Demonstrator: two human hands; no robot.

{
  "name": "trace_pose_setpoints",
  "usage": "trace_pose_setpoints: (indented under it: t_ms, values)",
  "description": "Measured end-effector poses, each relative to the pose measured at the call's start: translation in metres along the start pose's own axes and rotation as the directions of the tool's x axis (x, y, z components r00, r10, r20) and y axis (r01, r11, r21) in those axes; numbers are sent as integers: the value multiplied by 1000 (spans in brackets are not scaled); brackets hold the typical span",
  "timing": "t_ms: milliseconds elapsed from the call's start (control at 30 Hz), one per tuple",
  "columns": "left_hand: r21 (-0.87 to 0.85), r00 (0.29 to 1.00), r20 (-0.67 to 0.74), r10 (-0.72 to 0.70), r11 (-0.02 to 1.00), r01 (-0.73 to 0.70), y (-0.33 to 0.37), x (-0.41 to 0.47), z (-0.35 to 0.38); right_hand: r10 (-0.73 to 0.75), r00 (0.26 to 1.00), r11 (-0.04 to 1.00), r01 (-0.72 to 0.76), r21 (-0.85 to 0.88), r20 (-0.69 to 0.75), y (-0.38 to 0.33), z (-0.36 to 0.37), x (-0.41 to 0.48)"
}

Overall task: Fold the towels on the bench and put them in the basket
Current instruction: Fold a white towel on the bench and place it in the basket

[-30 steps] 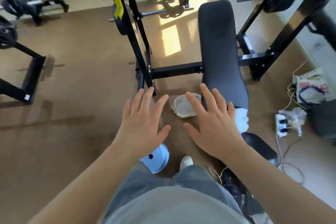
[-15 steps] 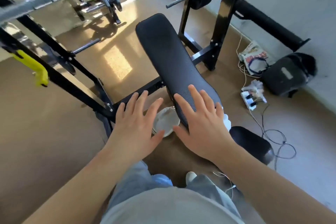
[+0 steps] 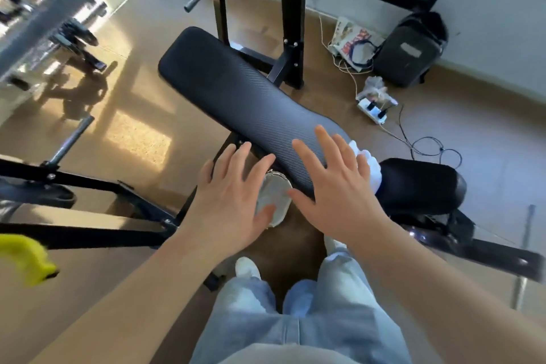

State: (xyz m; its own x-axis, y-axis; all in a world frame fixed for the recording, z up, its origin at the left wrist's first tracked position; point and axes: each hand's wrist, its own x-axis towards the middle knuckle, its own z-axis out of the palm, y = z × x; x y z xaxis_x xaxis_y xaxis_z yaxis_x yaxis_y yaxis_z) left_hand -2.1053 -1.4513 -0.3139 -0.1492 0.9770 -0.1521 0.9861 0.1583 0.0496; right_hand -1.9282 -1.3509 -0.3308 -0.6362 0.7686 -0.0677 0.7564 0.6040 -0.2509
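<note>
Hovering at the near end of the padded surface (image 3: pixel 236 91) with left grip (image 3: pixel 233 201) and right grip (image 3: pixel 339 192) both released, fingers (image 3: pixel 325 142) spread flat, nothing held. Showing between the two grips, lower down on the floor (image 3: pixel 133 142): pale round basket (image 3: pixel 273 201), partly hidden behind the left grip. Peeking out just right of the right grip: bunched white towel (image 3: pixel 366 162), lying on the surface. Farther beyond the right grip, on the floor: power strip (image 3: pixel 373 109) and backpack (image 3: pixel 410 53).

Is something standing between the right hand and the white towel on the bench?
Nothing visible does. The open right hand is above the bench pad, and the white towel shows right beside its little finger.
</note>
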Motion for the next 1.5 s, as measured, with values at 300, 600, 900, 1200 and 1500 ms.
trace_pose_setpoints:
  t_ms: [300, 600, 900, 1200, 1500]
  values:
    - [-97, 996, 29, -82, 992, 84, -7, 83, 105, -70, 995, 997, 71, -5, 65, 57, 98, 79]
    - [-149, 983, 16, -180, 972, 181, -22, 147, 247, -177, 979, 984, 177, 11, 98, 104, 233, 151]
    - [-149, 985, -114, -131, 982, 113, -36, 202, 382, -210, 977, 973, 212, -95, 31, 159, 356, 196]
    - [-2, 942, -335, -26, 1000, 27, -16, 245, 428, -197, 973, 974, 181, -134, -119, 202, 388, 204]
    - [115, 912, -402, 77, 993, -33, 11, 265, 444, -228, 953, 961, 187, -204, -199, 230, 391, 189]
